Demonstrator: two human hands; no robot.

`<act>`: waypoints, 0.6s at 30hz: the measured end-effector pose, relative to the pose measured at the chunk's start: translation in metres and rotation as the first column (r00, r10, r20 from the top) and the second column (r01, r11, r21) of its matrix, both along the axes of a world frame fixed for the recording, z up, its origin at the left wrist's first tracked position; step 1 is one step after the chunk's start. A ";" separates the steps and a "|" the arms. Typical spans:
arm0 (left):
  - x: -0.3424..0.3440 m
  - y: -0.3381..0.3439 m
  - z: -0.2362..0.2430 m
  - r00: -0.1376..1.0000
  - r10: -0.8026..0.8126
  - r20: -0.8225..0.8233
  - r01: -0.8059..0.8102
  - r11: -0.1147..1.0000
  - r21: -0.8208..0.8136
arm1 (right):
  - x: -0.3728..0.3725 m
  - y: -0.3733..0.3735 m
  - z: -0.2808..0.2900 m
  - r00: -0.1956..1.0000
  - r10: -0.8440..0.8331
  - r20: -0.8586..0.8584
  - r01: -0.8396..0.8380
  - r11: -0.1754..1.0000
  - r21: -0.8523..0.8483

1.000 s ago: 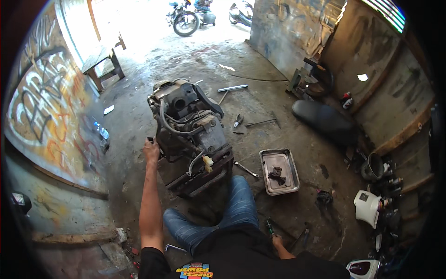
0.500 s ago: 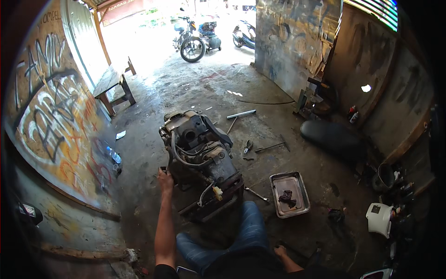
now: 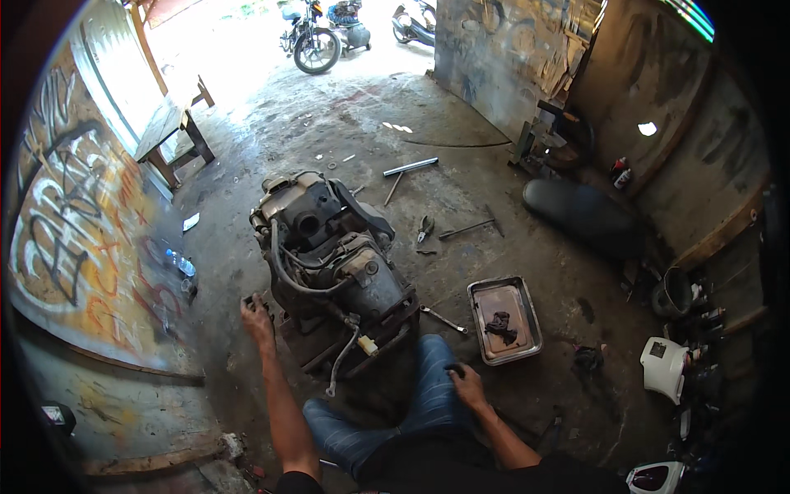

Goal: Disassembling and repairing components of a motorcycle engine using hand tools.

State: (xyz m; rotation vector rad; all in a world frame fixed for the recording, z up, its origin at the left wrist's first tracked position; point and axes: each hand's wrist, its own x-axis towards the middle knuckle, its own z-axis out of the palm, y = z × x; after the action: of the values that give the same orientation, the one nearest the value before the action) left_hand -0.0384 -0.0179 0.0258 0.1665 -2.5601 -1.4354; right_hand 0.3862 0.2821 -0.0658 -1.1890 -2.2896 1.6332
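Observation:
My left hand (image 3: 257, 317) is just left of the dark engine assembly (image 3: 321, 263), apart from it, with fingers curled on something small and dark that I cannot make out. The engine rests on a low metal frame (image 3: 317, 356) between my hands, with hoses and a pale connector (image 3: 368, 346) hanging at its near end. My right hand (image 3: 467, 384) is closed over my right thigh, around a small dark object that is too small to name. Near it lie a wrench (image 3: 443, 319) and a metal tray (image 3: 528, 325) holding a dark rag (image 3: 502, 328).
Pliers (image 3: 425, 228), T-handle tools (image 3: 469, 226) and a metal bar (image 3: 409, 167) lie on the concrete floor. A black seat (image 3: 576, 214) and white panel (image 3: 662, 366) sit at right, a bench (image 3: 169, 132) and plastic bottle (image 3: 181, 263) at left. Motorbikes (image 3: 317, 45) stand outside.
My right hand has risen from low at my right side, where a green-handled tool showed, to above my thigh. My left hand has moved away from the engine. The view has shifted.

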 end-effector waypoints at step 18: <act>0.267 0.144 -0.001 0.388 -0.912 0.129 0.907 0.403 0.124 | -0.034 0.015 -0.055 0.817 -0.567 0.105 0.168 0.061 -0.984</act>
State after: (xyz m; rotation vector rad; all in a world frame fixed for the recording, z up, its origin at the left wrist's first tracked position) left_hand 0.2283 0.1263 0.0247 -1.4475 -2.8587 -1.7794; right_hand 0.3522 0.2972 -0.1206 -1.2697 -0.2639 2.7735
